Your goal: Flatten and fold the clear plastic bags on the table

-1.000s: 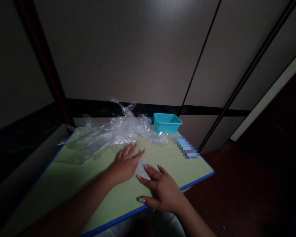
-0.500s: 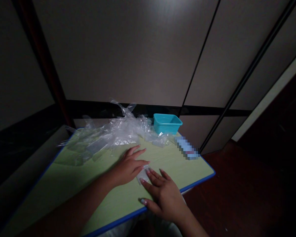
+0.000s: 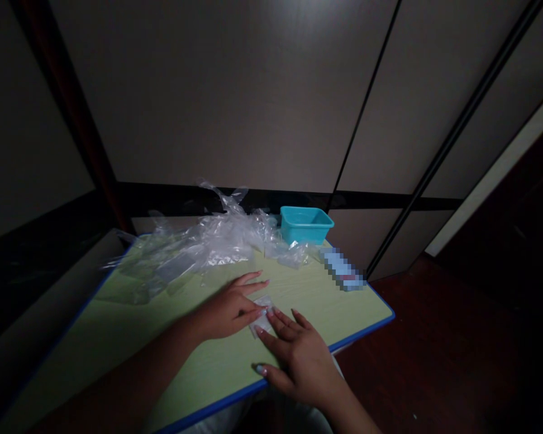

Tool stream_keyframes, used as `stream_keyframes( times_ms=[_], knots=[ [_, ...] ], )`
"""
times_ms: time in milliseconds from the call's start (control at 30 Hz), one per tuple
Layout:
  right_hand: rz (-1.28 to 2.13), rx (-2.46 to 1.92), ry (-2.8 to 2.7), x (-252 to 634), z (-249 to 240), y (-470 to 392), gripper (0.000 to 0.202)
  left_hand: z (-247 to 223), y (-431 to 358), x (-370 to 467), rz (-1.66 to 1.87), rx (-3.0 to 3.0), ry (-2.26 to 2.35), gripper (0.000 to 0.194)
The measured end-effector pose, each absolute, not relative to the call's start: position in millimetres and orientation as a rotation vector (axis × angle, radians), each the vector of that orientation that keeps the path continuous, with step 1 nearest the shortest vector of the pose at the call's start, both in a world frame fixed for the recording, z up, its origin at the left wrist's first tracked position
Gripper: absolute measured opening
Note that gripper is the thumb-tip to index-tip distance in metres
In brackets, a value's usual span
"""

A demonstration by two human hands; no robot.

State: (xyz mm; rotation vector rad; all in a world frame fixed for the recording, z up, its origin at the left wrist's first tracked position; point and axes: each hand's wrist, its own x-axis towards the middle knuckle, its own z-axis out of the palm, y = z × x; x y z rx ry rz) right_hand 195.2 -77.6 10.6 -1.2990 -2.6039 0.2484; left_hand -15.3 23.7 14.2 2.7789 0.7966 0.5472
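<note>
A small, flat piece of clear plastic (image 3: 263,301) lies on the pale green table (image 3: 226,367) between my hands. At its left side, the thumb and index fingertips of my left hand (image 3: 233,308) are pinched together on the plastic, while the other fingers stretch forward. My right hand (image 3: 301,355) is spread with its palm down. Its fingertips rest on the right part of the same piece, and its thumb lies apart near the table's front edge.
Crumpled clear plastic bags (image 3: 226,238) are heaped across the back left of the table. Beside them at the back stands a turquoise basket (image 3: 305,232). A blurred-out light blue object (image 3: 342,269) lies at the right. Cabinet panels (image 3: 235,102) rise behind the table.
My left thumb and index finger have come together on the plastic and moved slightly down its surface, uncovering its far corner. My right hand has hardly moved.
</note>
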Motion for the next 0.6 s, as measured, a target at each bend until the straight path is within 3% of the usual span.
stream_keyframes(
  times_ms=[300,600],
  knots=[
    [0.273,-1.308,-2.611,194.8,10.6,-77.4,0.061,11.3,26.5,-17.0,0.466,2.805,0.789,0.024],
    [0.264,-1.296,-2.609,195.6,8.9,-75.7,0.060,1.7,33.7,-21.2,0.335,2.791,0.955,0.042]
  ],
)
